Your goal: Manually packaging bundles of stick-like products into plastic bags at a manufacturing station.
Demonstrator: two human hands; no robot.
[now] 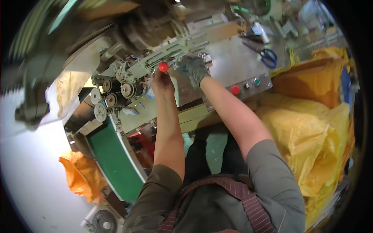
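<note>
My left hand (163,84) is bare and curled just below a red ball knob (163,66) at the machine's front. Its fingertips are closed, and what they grip is hidden. A grey work glove covers my right hand (195,70), a little to the right at the same height. Its fingers are bent down onto the metal machine's rail (167,55). Whatever sits under them is too small and blurred to name. Beside my left hand is a group of rollers and pulleys (130,90).
On the metal table (227,58) to the right lie blue-handled scissors (269,58) and a white bottle (261,32). A control box with a red button (235,90) edges the table. Yellow sacks (299,136) fill the right side. Lower left are a green conveyor belt (114,155) and fan (104,222).
</note>
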